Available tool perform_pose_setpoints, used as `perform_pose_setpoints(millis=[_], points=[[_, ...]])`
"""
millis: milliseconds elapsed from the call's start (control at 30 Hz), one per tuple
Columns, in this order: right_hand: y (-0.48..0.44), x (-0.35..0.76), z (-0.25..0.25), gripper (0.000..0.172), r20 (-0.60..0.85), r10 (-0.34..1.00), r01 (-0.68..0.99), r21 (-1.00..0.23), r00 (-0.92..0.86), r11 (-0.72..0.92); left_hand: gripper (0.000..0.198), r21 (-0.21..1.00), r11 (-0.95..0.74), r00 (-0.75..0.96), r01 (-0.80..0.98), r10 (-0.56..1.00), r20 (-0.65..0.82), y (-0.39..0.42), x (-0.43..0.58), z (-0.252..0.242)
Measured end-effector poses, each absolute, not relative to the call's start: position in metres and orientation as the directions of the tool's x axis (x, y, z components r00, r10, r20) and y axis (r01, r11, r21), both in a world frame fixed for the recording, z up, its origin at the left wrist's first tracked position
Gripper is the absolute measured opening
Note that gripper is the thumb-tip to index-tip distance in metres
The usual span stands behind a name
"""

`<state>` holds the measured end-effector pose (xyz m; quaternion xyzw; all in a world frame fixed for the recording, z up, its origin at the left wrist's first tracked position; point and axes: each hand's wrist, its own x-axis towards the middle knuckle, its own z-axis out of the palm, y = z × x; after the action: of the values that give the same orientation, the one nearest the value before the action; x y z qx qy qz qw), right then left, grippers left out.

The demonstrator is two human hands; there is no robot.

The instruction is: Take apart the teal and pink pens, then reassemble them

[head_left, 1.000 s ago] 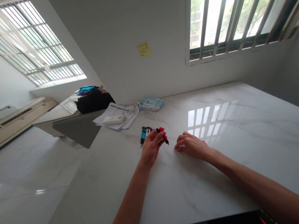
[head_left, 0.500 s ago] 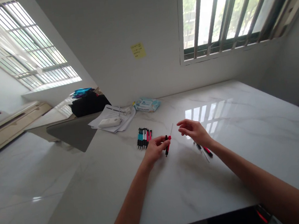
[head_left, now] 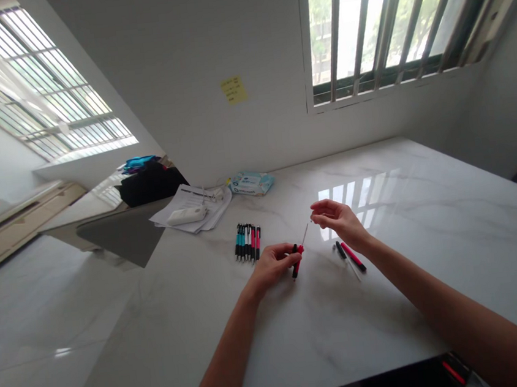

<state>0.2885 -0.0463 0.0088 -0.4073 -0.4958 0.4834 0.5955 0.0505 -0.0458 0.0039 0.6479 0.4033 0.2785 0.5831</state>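
My left hand (head_left: 273, 267) pinches a red and black pen body (head_left: 296, 267) above the marble table. A thin pale refill (head_left: 306, 233) sticks out of its upper end, slanting up to the right. Beyond the refill's tip is my right hand (head_left: 337, 218), thumb and fingertips pressed together on a tiny item too small to make out. Below that hand lie a red pen barrel (head_left: 354, 257), a black grip piece (head_left: 341, 250) and a thin white refill (head_left: 354, 268). Left of my left hand, several pens (head_left: 247, 242) in blue, white and red lie side by side.
Papers (head_left: 211, 211) with a white device (head_left: 187, 215) on them lie at the table's back left, beside a wipes packet (head_left: 252, 183). A grey chair back (head_left: 124, 232) stands past the left edge. A yellow note (head_left: 233, 90) is on the wall.
My right hand's fingertips have closed together near the refill's tip. My left hand has shifted slightly right and down in view with the pen, which now tilts more to the right.
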Motion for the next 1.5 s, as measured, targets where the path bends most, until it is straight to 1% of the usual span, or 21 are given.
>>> perform_pose_setpoints(millis=[233, 533, 833, 967, 1100, 1200, 1267, 1333, 1433, 1500], points=[[-0.044, 0.291, 0.008, 0.042, 0.196, 0.98, -0.175, -0.964, 0.039, 0.2, 0.028, 0.981, -0.001, 0.531, 0.196, 0.841, -0.105, -0.046, 0.052, 0.007], [-0.045, 0.288, 0.007, 0.042, 0.19, 0.982, -0.161, -0.969, 0.008, 0.189, 0.031, 0.98, 0.003, 0.518, 0.198, 0.849, -0.107, -0.047, 0.052, 0.008], [-0.046, 0.288, 0.007, 0.04, 0.177, 0.984, -0.163, -0.97, 0.033, 0.18, 0.03, 0.978, 0.026, 0.513, 0.205, 0.848, -0.13, -0.049, 0.052, 0.011], [-0.046, 0.286, 0.005, 0.038, 0.2, 0.98, -0.14, -0.971, -0.016, 0.196, 0.03, 0.977, 0.015, 0.515, 0.212, 0.848, -0.125, -0.049, 0.052, 0.01], [-0.049, 0.285, 0.006, 0.039, 0.21, 0.975, -0.082, -0.975, -0.072, 0.204, 0.032, 0.981, 0.007, 0.526, 0.196, 0.843, -0.111, -0.048, 0.051, 0.009], [-0.052, 0.283, 0.007, 0.037, 0.196, 0.962, 0.006, -0.98, -0.189, 0.201, 0.031, 0.983, 0.003, 0.539, 0.182, 0.836, -0.102, -0.047, 0.05, 0.007], [-0.054, 0.279, 0.005, 0.032, 0.184, 0.942, 0.073, -0.974, -0.28, 0.213, 0.03, 0.983, -0.002, 0.551, 0.183, 0.828, -0.101, -0.046, 0.05, 0.006], [-0.056, 0.274, 0.001, 0.025, 0.182, 0.925, 0.11, -0.967, -0.334, 0.23, 0.03, 0.983, -0.009, 0.565, 0.185, 0.819, -0.099, -0.046, 0.051, 0.004], [-0.058, 0.267, -0.004, 0.016, 0.194, 0.915, 0.125, -0.96, -0.353, 0.251, 0.032, 0.982, -0.022, 0.576, 0.19, 0.812, -0.093, -0.046, 0.052, 0.004], [-0.059, 0.265, -0.005, 0.013, 0.201, 0.915, 0.136, -0.955, -0.351, 0.262, 0.031, 0.98, -0.039, 0.575, 0.196, 0.814, -0.083, -0.046, 0.053, 0.004]])
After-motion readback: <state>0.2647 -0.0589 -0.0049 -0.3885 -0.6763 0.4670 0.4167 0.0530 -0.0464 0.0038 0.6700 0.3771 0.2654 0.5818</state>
